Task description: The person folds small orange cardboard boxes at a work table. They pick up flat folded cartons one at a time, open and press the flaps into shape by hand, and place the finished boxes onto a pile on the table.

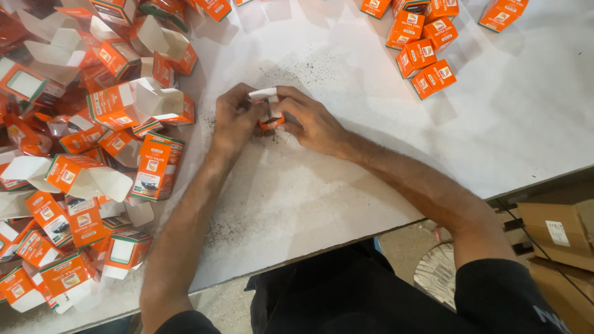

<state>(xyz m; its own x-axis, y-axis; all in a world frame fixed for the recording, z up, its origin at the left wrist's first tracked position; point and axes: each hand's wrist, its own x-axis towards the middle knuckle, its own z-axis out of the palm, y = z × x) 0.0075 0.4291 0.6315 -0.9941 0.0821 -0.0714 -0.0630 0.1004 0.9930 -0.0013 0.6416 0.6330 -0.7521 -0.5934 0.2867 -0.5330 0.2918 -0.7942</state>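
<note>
Gripping one small orange carton (270, 110) at mid-counter (371, 173), left hand (234, 120) and right hand (309, 120) pinched it between fingertips, white flap up. Heap of open cartons (93, 154) along left edge; closed cartons (427, 46) near far right corner.

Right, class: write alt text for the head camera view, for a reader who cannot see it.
Two hands, left hand and right hand, together hold a small orange carton with its white flap open, above a white table. Open orange cartons are heaped at left; closed cartons sit at top right.
</note>
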